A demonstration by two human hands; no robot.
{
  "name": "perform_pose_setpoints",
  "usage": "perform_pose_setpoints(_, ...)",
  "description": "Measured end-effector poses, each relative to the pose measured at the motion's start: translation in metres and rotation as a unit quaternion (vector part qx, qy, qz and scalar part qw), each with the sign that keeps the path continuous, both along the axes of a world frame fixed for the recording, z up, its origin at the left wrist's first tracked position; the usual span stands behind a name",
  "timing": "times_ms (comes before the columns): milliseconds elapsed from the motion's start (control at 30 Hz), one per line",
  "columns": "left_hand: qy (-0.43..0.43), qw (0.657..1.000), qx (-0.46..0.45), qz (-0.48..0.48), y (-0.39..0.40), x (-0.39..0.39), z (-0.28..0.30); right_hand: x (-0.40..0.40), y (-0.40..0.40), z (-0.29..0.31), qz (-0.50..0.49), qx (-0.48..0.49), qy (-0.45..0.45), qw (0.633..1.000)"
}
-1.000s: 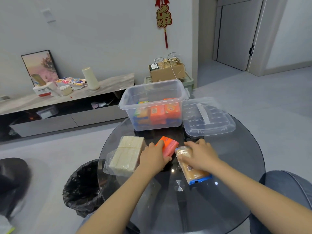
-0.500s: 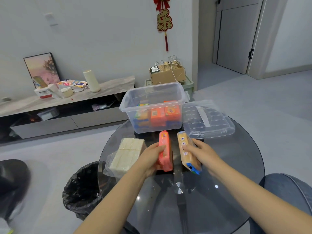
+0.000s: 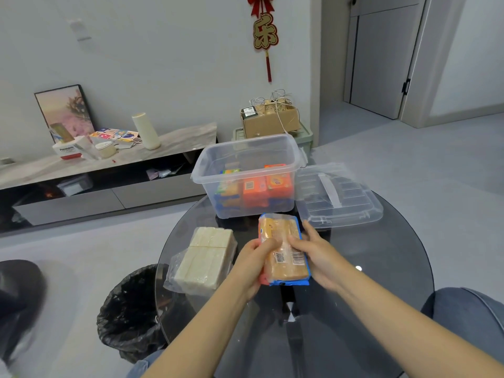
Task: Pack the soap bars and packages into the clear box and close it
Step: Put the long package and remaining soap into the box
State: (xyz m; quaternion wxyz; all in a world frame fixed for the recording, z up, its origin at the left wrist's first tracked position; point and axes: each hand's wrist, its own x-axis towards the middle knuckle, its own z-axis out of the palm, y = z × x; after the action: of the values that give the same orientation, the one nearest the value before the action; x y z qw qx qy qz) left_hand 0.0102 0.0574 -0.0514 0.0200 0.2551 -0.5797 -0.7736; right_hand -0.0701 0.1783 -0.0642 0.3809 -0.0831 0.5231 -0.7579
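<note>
I hold two packages pressed together above the round glass table (image 3: 381,268). The yellow soap package (image 3: 283,249) with blue ends lies on top. Only a red corner of the orange soap package (image 3: 264,280) shows beneath it. My left hand (image 3: 252,264) grips the stack from the left and my right hand (image 3: 317,255) grips it from the right. The open clear box (image 3: 245,148), holding several orange, yellow and blue packages, stands just beyond. Its clear lid (image 3: 338,195) lies to the right. A pack of white soap bars (image 3: 206,257) rests left of my hands.
A black-lined trash bin (image 3: 131,309) stands on the floor left of the table. A low TV console (image 3: 109,170) with clutter runs along the back wall. A cardboard box (image 3: 270,121) sits on a green bin behind the clear box.
Both hands lifted their packages off the table and brought them together. The yellow package now lies over the orange one, held between both hands.
</note>
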Motion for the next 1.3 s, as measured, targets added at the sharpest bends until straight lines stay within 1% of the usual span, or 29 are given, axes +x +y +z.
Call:
perform_pose_setpoints(33, 0.015, 1.000, 0.002, 0.008, -0.001, -0.001, 0.001, -0.004, 0.003, 0.004, 0.037, -0.007, -0.015, 0.999)
perform_pose_setpoints(67, 0.030, 0.999, -0.001, 0.015, -0.001, -0.002, 0.003, -0.007, 0.005, 0.009, 0.072, 0.000, -0.003, 0.997)
perform_pose_setpoints(133, 0.061, 0.998, -0.018, 0.024, -0.004, -0.007, 0.009, -0.016, 0.002, 0.021, 0.102, 0.023, 0.057, 0.993)
perform_pose_setpoints(233, 0.102, 0.994, -0.038, 0.020, -0.013, -0.021, 0.032, -0.031, -0.011, 0.043, 0.073, 0.019, 0.100, 0.992)
perform_pose_setpoints(333, 0.127, 0.988, -0.081, 0.013, -0.030, -0.040, 0.064, -0.047, -0.026, 0.075, 0.053, 0.015, 0.133, 0.990)
perform_pose_setpoints(467, 0.133, 0.978, -0.159, 0.035, -0.054, -0.073, 0.105, -0.072, -0.050, 0.119, 0.015, 0.054, 0.191, 0.980)
perform_pose_setpoints(533, 0.132, 0.973, -0.183, 0.057, -0.066, -0.093, 0.121, -0.087, -0.064, 0.135, 0.004, 0.056, 0.202, 0.978)
perform_pose_setpoints(600, 0.118, 0.971, -0.194, 0.072, -0.078, -0.115, 0.130, -0.103, -0.078, 0.147, -0.001, 0.058, 0.196, 0.979)
perform_pose_setpoints(667, 0.086, 0.972, -0.202, 0.083, -0.090, -0.138, 0.133, -0.121, -0.093, 0.154, -0.016, 0.078, 0.174, 0.982)
perform_pose_setpoints(733, 0.050, 0.975, -0.193, 0.096, -0.100, -0.161, 0.134, -0.138, -0.106, 0.156, -0.029, 0.112, 0.171, 0.978)
perform_pose_setpoints(800, 0.006, 0.977, -0.190, 0.097, -0.108, -0.179, 0.131, -0.151, -0.117, 0.156, -0.034, 0.171, 0.182, 0.968)
perform_pose_setpoints(867, -0.046, 0.978, -0.193, 0.067, -0.112, -0.198, 0.122, -0.163, -0.125, 0.152, -0.029, 0.246, 0.194, 0.949)
perform_pose_setpoints(967, -0.126, 0.975, -0.183, -0.011, -0.114, -0.213, 0.109, -0.176, -0.132, 0.142, 0.026, 0.343, 0.189, 0.920)
perform_pose_setpoints(1033, -0.165, 0.972, -0.162, -0.033, -0.116, -0.218, 0.103, -0.177, -0.133, 0.139, 0.063, 0.373, 0.191, 0.906)
perform_pose_setpoints(1100, -0.191, 0.966, -0.166, -0.048, -0.119, -0.221, 0.098, -0.177, -0.135, 0.137, 0.088, 0.401, 0.209, 0.888)
perform_pose_setpoints(1133, -0.201, 0.961, -0.181, -0.053, -0.120, -0.222, 0.095, -0.177, -0.135, 0.137, 0.092, 0.409, 0.227, 0.879)
perform_pose_setpoints(1200, -0.209, 0.951, -0.219, -0.064, -0.121, -0.225, 0.093, -0.183, -0.138, 0.134, 0.088, 0.414, 0.297, 0.856)
perform_pose_setpoints(1267, -0.210, 0.942, -0.253, -0.075, -0.119, -0.225, 0.091, -0.182, -0.138, 0.136, 0.094, 0.438, 0.351, 0.822)
perform_pose_setpoints(1300, -0.211, 0.936, -0.270, -0.079, -0.118, -0.224, 0.091, -0.180, -0.139, 0.137, 0.083, 0.454, 0.365, 0.809)
